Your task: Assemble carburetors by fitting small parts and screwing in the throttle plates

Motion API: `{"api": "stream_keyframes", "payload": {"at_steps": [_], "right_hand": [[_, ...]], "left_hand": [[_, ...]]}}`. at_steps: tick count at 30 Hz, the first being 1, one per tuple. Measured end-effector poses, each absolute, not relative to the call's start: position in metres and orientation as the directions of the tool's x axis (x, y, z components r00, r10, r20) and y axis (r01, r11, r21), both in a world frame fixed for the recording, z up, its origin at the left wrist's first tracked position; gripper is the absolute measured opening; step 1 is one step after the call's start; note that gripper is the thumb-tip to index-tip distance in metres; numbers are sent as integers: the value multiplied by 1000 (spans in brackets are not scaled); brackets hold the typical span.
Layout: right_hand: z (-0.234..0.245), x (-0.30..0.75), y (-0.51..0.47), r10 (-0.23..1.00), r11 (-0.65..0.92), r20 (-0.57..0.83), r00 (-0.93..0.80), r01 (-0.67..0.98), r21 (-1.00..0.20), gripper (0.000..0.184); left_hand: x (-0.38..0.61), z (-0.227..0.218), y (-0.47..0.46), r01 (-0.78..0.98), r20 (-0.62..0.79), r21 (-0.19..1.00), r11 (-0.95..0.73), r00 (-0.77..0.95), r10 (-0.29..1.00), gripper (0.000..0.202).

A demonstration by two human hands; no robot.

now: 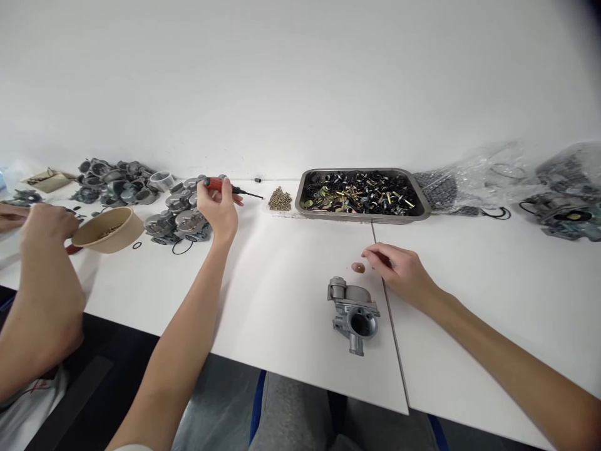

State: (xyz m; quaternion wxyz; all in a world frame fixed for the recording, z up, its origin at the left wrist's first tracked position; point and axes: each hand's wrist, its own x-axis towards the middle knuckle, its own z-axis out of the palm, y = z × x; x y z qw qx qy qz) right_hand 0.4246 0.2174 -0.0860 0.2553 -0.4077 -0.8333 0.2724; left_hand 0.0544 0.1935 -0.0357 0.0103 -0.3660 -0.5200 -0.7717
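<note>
My left hand (218,210) is closed around a screwdriver (216,184) with a red handle, its dark shaft pointing right towards a small heap of brass screws (280,200). My right hand (399,269) is over the table with thumb and forefinger pinched together; whatever is between them, if anything, is too small to make out. Just left of those fingertips lies a small brownish oval piece (358,267). A grey metal carburetor (355,316) rests on the white table in front of me, its round bore facing me, with neither hand touching it.
A metal tray (425,210) of mixed screws and black parts stands at the back. Several carburetors (188,219) sit at left, beside a tan bowl (124,235) and a co-worker's hand (51,222). Plastic bags (488,172) and another carburetor (570,216) lie at right.
</note>
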Motion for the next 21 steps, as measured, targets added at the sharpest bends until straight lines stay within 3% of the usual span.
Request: {"api": "stream_keyframes", "payload": {"at_steps": [21], "right_hand": [[-82, 421, 220, 802, 531, 156, -577, 567, -630, 26]], "left_hand": [[57, -33, 194, 292, 501, 832, -472, -761, 412, 36]]}}
